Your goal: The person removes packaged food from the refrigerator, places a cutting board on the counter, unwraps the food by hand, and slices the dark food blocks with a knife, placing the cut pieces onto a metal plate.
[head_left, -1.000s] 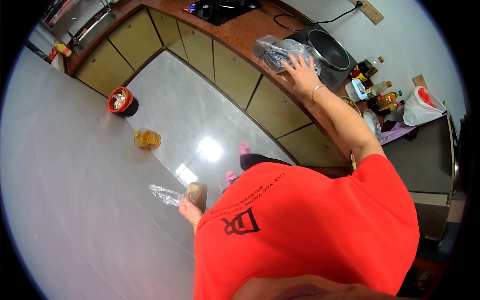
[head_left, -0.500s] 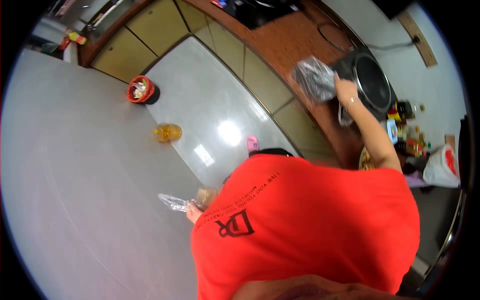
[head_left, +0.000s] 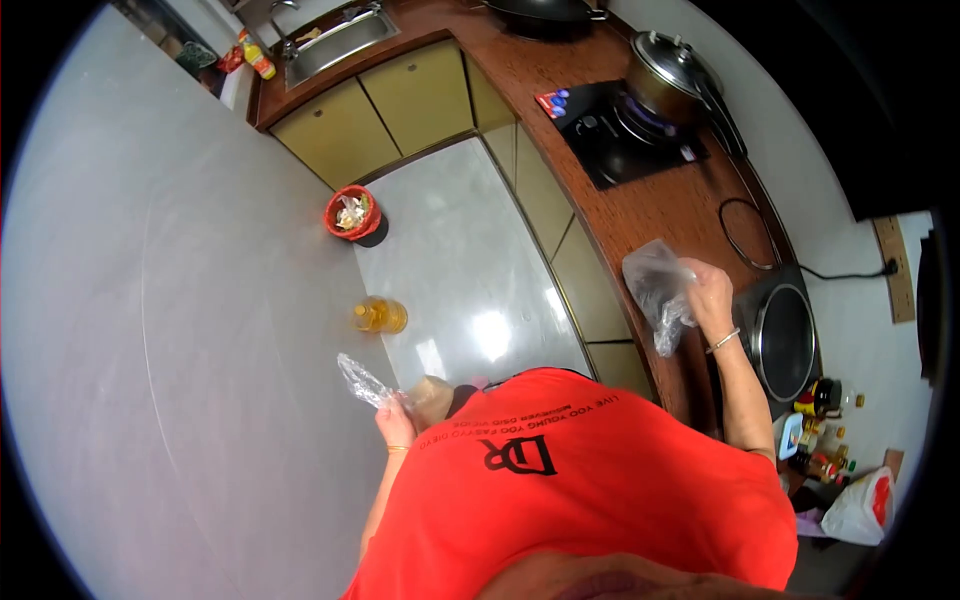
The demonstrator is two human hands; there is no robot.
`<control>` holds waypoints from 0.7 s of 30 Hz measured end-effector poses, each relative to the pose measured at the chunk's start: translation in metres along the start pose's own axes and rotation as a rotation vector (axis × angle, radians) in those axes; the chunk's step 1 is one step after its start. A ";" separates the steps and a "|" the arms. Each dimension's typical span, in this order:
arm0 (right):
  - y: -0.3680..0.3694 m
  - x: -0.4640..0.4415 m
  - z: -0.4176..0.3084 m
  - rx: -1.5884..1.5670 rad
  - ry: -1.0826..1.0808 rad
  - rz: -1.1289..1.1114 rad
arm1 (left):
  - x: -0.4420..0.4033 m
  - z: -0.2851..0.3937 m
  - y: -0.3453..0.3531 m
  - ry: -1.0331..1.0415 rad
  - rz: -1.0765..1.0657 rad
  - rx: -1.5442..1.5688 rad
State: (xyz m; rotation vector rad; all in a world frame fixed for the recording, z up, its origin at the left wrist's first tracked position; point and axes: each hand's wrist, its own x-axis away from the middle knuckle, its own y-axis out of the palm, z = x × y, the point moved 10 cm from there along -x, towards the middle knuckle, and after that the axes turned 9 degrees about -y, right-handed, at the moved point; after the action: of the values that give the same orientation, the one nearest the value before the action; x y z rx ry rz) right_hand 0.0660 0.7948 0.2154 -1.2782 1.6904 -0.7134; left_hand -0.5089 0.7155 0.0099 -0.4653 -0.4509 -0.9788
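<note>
My left hand (head_left: 396, 422) is closed around the gathered neck of a clear plastic bag (head_left: 362, 380), low on the left. Beside it, partly behind my red shirt, shows a tan bulk (head_left: 432, 397) that seems to be the bag's contents; I cannot make out what it is. Over the counter's front edge, my right hand (head_left: 710, 296) grips a thin, see-through plastic bag (head_left: 660, 292) that hangs loose and crumpled. Just right of that hand lies a round black hotplate (head_left: 785, 342).
A lidded pot (head_left: 668, 85) stands on a lit gas hob (head_left: 610, 140). A black wok (head_left: 545, 12) and a sink (head_left: 340, 45) lie beyond. On the floor are a bin (head_left: 350, 215) and a bottle of yellow oil (head_left: 380, 315). Several condiment bottles (head_left: 822, 400) line the wall.
The view has swung, bringing the pot and sink into sight. My right hand has moved from beside the hotplate toward the counter's front edge with its bag. The left hand keeps its hold.
</note>
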 end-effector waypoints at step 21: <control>0.206 -0.310 -0.180 -0.966 0.353 -0.242 | -0.257 0.193 0.076 0.089 -0.003 0.227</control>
State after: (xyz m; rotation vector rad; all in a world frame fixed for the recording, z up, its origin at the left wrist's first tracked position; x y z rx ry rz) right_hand -0.1586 1.1415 0.2163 -2.1316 2.3143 -0.2256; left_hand -0.5966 1.0338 0.0110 -0.2155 -0.4768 -0.9346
